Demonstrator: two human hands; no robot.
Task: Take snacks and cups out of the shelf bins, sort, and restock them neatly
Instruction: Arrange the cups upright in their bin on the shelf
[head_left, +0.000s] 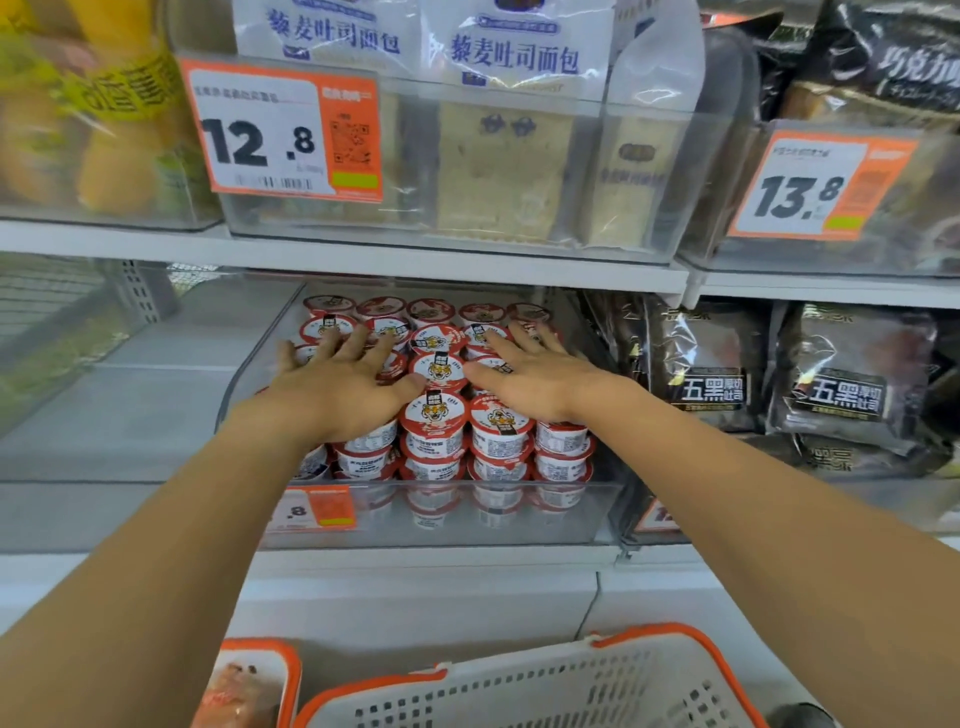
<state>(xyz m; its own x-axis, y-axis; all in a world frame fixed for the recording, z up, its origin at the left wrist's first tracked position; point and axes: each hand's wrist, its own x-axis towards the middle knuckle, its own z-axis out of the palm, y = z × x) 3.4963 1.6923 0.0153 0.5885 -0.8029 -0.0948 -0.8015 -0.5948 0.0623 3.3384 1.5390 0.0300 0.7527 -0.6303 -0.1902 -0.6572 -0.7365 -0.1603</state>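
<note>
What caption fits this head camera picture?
Both hands, left and right, lie flat on stacked red-and-white cups in a clear shelf bin.

White shelf (156, 415), clear bin (519, 512) of stacked cups (436, 415), dark bread bags (852, 374) beside it

We see bright, even store light from overhead, no hard shadows; only soft shade under the upper shelf (415, 260) at the back of the bin. Glare streaks on the clear bin front (441, 499) & on the black bread bags (852, 384). Top-left yellow packs (104, 104) smeared w/ motion blur. Wide-angle bend curves shelf edges toward the corners. Price tag (283, 130) reads sharp; centre fairly crisp, edges soft.
</note>
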